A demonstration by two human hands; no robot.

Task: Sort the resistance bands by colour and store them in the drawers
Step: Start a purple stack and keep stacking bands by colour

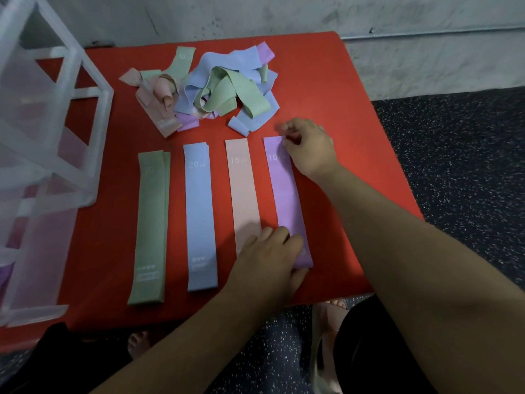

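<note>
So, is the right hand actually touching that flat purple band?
Touching. The head view shows the right hand pinching the far end of the purple band, with no gap between them.

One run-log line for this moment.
stage: sorting | left hand: holding near end of flat purple fabric band | right hand: pinching its far end | tangled band pile: unsorted

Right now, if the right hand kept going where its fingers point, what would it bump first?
Probably the right hand would meet the loose blue band at the pile's near edge; the angle is unclear.
</note>
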